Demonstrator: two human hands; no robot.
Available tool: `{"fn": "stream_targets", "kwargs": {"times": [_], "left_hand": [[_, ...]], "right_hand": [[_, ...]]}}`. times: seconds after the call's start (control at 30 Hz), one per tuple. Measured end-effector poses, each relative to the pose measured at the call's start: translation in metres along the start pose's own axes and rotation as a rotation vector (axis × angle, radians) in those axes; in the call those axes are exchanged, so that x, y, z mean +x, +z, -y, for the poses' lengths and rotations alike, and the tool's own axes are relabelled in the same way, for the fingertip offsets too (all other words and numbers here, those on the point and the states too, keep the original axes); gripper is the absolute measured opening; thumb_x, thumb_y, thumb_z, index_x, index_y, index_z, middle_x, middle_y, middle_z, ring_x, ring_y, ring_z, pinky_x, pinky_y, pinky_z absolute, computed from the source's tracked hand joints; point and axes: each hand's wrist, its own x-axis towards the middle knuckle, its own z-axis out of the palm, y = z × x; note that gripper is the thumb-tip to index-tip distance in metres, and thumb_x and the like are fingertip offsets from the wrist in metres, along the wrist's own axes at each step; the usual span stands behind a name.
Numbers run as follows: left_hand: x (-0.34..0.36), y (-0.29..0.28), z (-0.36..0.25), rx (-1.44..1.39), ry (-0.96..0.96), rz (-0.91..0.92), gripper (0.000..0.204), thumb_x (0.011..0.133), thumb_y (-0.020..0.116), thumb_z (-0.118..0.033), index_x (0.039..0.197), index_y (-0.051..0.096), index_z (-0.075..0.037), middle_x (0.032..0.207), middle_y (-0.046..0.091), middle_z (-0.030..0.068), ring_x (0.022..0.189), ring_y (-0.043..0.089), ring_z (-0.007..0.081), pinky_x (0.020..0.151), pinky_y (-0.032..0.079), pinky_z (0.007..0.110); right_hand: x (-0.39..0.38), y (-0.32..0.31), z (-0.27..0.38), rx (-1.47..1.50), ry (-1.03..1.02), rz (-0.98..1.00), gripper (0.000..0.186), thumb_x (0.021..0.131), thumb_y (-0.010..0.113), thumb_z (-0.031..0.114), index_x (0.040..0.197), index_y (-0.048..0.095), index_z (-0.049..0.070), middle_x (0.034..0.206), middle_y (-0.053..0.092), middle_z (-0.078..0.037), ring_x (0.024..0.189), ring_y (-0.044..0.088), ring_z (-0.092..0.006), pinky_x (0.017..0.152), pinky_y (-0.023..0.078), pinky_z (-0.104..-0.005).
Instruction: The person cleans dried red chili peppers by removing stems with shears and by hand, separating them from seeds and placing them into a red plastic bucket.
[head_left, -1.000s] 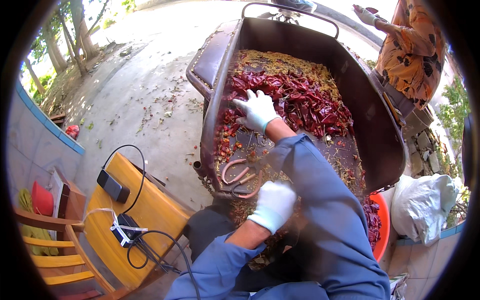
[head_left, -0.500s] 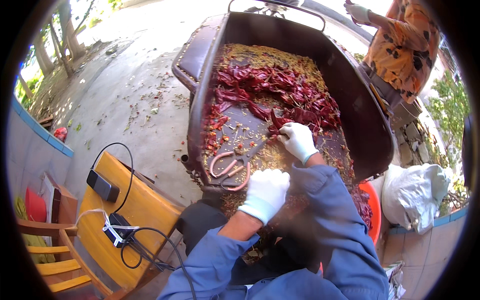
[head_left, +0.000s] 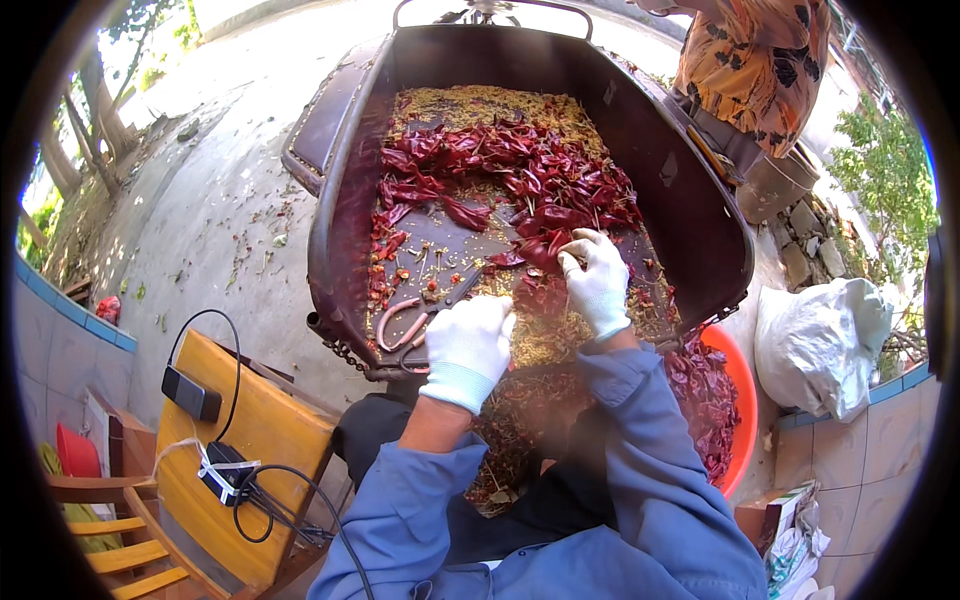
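Observation:
My right hand (head_left: 597, 285), in a white glove, has its fingers pinched at a dried red chili pepper (head_left: 541, 250) on the near side of the pile. My left hand (head_left: 468, 345), also gloved in white, is closed above the near edge of the cart bed; anything in its fingers is hidden. Pink-handled scissors (head_left: 396, 325) lie on the bed just left of it, partly covered by that hand. The heap of dried red chilies (head_left: 500, 165) spreads across the bed, with loose yellow seeds (head_left: 550, 335) around it.
The dark cart's raised side wall (head_left: 690, 190) bounds the work on the right. An orange basin (head_left: 742, 400) of chilies stands near my right arm, beside a white sack (head_left: 820, 345). At left, a wooden chair (head_left: 270, 400) carries black adapters and cables. Another person (head_left: 755, 70) stands at far right.
My view has shifted, so the cart sits further left. My left hand has come over the scissors' handles. My right hand stays at the near edge of the chilies, pinching.

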Motion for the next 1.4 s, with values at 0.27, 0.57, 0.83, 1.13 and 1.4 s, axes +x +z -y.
{"fn": "stream_targets", "kwargs": {"times": [0.27, 0.57, 0.83, 1.13, 1.4], "left_hand": [[0.008, -0.008, 0.006, -0.050, -0.037, -0.074, 0.015, 0.087, 0.068, -0.015, 0.100, 0.073, -0.010, 0.091, 0.072, 0.0107, 0.083, 0.069, 0.0285, 0.074, 0.055, 0.038], [0.010, -0.006, 0.009, -0.039, -0.060, -0.074, 0.014, 0.087, 0.068, -0.015, 0.099, 0.074, -0.008, 0.091, 0.072, 0.0113, 0.082, 0.070, 0.0280, 0.074, 0.055, 0.037], [0.012, -0.004, 0.006, -0.012, -0.060, -0.053, 0.014, 0.088, 0.068, -0.017, 0.099, 0.074, -0.010, 0.091, 0.072, 0.0102, 0.083, 0.070, 0.0280, 0.074, 0.055, 0.037], [0.014, -0.004, -0.001, -0.302, -0.175, -0.126, 0.021, 0.091, 0.069, -0.019, 0.107, 0.073, -0.006, 0.093, 0.074, 0.0119, 0.083, 0.072, 0.0211, 0.073, 0.055, 0.032], [0.017, 0.001, 0.002, -1.133, -0.538, 0.084, 0.048, 0.091, 0.072, -0.021, 0.126, 0.060, 0.010, 0.114, 0.069, 0.0152, 0.099, 0.066, 0.0157, 0.081, 0.056, 0.029]], "right_hand": [[-0.005, -0.003, 0.001, 0.045, -0.070, 0.045, 0.014, 0.087, 0.066, 0.010, 0.099, 0.073, 0.010, 0.097, 0.071, -0.011, 0.091, 0.068, -0.0300, 0.082, 0.054, -0.0379], [0.004, 0.021, 0.015, -0.509, 0.064, 0.408, 0.038, 0.084, 0.074, 0.040, 0.102, 0.064, 0.008, 0.091, 0.070, -0.013, 0.080, 0.070, -0.0321, 0.068, 0.055, -0.0417], [0.017, 0.033, 0.002, -0.301, 0.286, 0.376, 0.031, 0.081, 0.075, 0.029, 0.104, 0.065, 0.011, 0.094, 0.073, -0.012, 0.089, 0.071, -0.0326, 0.079, 0.055, -0.0435], [-0.016, -0.013, 0.037, 0.112, -0.020, -0.039, 0.020, 0.080, 0.076, 0.006, 0.098, 0.066, 0.006, 0.086, 0.072, -0.009, 0.074, 0.071, -0.0248, 0.067, 0.056, -0.0336], [-0.055, -0.022, 0.071, 0.142, -0.424, -0.112, 0.026, 0.075, 0.076, 0.001, 0.098, 0.066, 0.008, 0.091, 0.070, -0.009, 0.072, 0.069, -0.0261, 0.062, 0.055, -0.0328]]}}
